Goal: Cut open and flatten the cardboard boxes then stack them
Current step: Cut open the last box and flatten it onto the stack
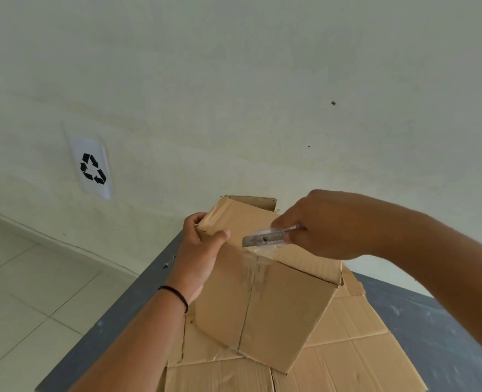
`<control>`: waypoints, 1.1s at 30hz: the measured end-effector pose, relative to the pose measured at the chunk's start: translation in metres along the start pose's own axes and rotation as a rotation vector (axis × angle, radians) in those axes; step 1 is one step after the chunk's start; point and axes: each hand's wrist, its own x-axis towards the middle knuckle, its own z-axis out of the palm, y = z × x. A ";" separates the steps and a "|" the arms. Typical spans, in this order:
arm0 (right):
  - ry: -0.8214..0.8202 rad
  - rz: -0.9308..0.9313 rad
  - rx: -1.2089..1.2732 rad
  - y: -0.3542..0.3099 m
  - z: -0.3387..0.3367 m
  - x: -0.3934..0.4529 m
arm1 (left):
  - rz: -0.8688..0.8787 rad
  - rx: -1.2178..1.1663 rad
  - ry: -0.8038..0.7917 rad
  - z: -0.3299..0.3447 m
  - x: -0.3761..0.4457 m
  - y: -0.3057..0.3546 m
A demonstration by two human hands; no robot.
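The flattened cardboard (347, 355) runs off the near edge and lies partly beneath the standing box (265, 301). The right hand (327, 224) hides the cutter (268, 237) handle; the blade tip is too blurred to place against the tape. The left hand (200, 250) fingers are hidden behind the box corner. Both forearms are cropped. The table (432, 321) extends out of view.

The scene is being lit softly and evenly by diffuse daylight, whose source cannot be told. The pale wall (234, 80) is being rendered in a flat greenish-grey cast, without glare. Only faint shadows are being thrown beneath the cardboard box (265, 301) onto the flattened cardboard (347, 349). Straight lines are being bent by wide-angle distortion toward the edges. The right hand (327, 224) and cutter (268, 237) are being slightly smeared by motion blur.
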 end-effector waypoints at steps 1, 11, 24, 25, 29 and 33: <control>-0.012 -0.005 -0.021 -0.002 -0.001 0.001 | 0.005 0.002 0.001 0.000 0.000 -0.001; -0.050 -0.018 -0.103 -0.010 -0.010 0.015 | 0.036 -0.052 -0.026 -0.001 0.001 -0.004; -0.103 -0.057 -0.167 -0.013 -0.025 0.025 | 0.030 -0.076 -0.041 -0.005 0.003 -0.005; -0.120 -0.065 -0.173 -0.013 -0.024 0.026 | 0.030 -0.074 -0.043 -0.005 0.003 -0.005; -0.118 -0.076 -0.181 -0.018 -0.020 0.026 | 0.034 -0.077 -0.037 -0.006 0.003 -0.005; -0.162 -0.070 -0.211 -0.022 -0.021 0.025 | 0.041 -0.068 -0.040 -0.005 0.002 -0.006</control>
